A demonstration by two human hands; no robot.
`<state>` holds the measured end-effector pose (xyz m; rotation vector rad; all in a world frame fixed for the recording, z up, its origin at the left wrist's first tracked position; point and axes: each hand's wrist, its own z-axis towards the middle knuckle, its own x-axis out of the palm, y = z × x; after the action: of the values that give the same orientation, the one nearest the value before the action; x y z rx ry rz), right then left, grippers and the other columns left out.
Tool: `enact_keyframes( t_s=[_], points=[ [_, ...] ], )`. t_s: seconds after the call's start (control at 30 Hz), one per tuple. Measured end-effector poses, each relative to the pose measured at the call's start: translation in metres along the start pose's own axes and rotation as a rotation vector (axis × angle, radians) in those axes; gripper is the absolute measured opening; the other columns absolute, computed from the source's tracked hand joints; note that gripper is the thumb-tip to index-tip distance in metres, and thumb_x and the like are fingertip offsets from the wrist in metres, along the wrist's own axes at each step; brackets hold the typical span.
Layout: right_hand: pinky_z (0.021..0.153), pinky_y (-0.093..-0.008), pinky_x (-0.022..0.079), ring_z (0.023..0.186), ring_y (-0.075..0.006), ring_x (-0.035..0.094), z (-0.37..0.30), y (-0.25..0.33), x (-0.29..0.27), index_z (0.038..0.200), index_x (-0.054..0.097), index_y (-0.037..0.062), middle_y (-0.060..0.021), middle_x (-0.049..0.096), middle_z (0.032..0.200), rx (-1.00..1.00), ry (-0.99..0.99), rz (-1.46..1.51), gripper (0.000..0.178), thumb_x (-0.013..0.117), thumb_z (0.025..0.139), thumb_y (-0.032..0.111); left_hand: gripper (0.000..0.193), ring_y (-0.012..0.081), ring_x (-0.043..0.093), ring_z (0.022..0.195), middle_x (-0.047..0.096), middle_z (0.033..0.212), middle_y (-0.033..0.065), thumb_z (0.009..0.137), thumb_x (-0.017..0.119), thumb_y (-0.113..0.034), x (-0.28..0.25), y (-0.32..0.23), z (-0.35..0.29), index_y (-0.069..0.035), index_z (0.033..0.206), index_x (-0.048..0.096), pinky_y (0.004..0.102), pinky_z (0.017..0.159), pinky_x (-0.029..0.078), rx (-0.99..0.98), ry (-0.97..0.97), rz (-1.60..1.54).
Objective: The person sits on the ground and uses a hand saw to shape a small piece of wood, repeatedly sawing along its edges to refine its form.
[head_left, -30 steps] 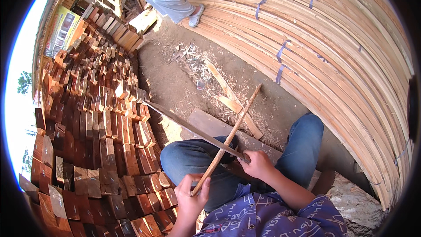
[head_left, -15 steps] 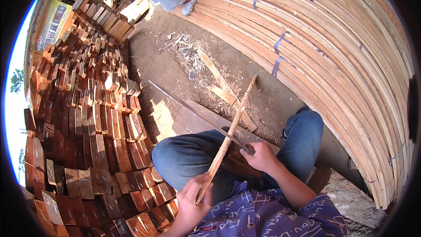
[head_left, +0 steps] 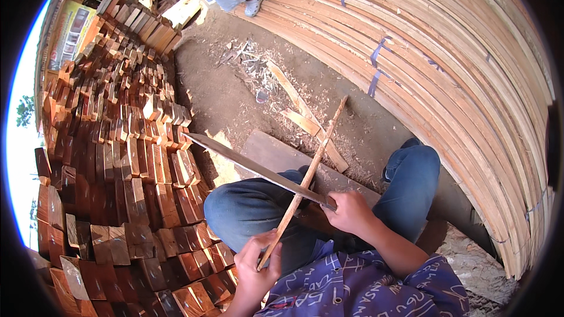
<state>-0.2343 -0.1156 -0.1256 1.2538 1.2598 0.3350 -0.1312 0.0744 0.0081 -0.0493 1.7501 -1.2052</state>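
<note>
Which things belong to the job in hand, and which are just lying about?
In use:
Long blade, held in the right hand
Wooden stick, held in the left hand

Apparently just lying about:
Stacked wood blocks
Tied long strips
Flat wood piece on the ground

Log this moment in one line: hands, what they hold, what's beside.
left hand: holds stick by near end; right hand: holds long blade by near end; blade: crosses stick; person's left: stacked wood

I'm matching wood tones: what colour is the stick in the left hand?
The stick is light tan-brown; it shows best in the head view.
</note>
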Motion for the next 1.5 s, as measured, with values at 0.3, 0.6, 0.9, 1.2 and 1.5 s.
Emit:
enact_keyframes(
  t_s=[0.3,0.6,0.9,1.2,1.5],
  points=[
    [0.069,-0.0498,0.053,0.075,-0.0418,0.066,0.001,-0.055,0.008,0.081,0.069,0.0028,-0.0210,0.067,0.075,0.135,0.073,-0.027,0.021,0.069,0.077,0.024,0.018,0.0290,0.073,0.087,0.072,0.098,0.0212,0.079,0.071,0.009,-0.001,0.002,0.001,0.003,0.094,0.062,0.0306,0.073,0.057,-0.001,-0.028,0.011],
    [0.068,-0.0495,0.053,0.073,-0.0408,0.066,-0.002,-0.012,0.003,0.080,0.068,0.0050,-0.0190,0.066,0.070,-0.003,0.073,0.067,0.018,0.068,0.079,0.023,0.015,0.0252,0.073,0.087,0.072,0.096,0.0201,0.080,0.071,0.007,-0.005,0.014,-0.002,0.002,0.092,0.063,0.0260,0.061,0.057,-0.116,-0.104,-0.008],
    [0.073,-0.0523,0.052,0.076,-0.0428,0.066,0.013,-0.034,0.008,0.087,0.070,0.0042,-0.0224,0.067,0.076,0.148,0.094,0.003,0.024,0.068,0.084,0.028,0.014,0.0252,0.072,0.084,0.071,0.097,0.0206,0.081,0.070,0.008,-0.001,0.017,-0.008,0.003,0.092,0.062,0.0302,0.068,0.058,-0.042,-0.051,0.065],
    [0.073,-0.0502,0.053,0.079,-0.0412,0.066,0.023,-0.044,0.014,0.084,0.071,0.0052,-0.0203,0.068,0.079,0.161,0.013,-0.011,0.019,0.068,0.078,0.022,0.012,0.0169,0.070,0.076,0.070,0.099,0.0198,0.086,0.067,0.006,0.000,0.006,0.000,0.006,0.096,0.061,0.0249,0.056,0.060,0.060,0.005,0.107],
    [0.070,-0.0501,0.053,0.074,-0.0417,0.066,0.004,-0.006,0.001,0.086,0.070,0.0043,-0.0190,0.067,0.073,0.059,0.070,0.050,0.018,0.068,0.078,0.020,0.011,0.0181,0.071,0.079,0.070,0.099,0.0194,0.086,0.067,0.006,0.001,0.014,-0.003,0.006,0.096,0.061,0.0256,0.057,0.062,-0.004,-0.050,0.066]
  ],
)
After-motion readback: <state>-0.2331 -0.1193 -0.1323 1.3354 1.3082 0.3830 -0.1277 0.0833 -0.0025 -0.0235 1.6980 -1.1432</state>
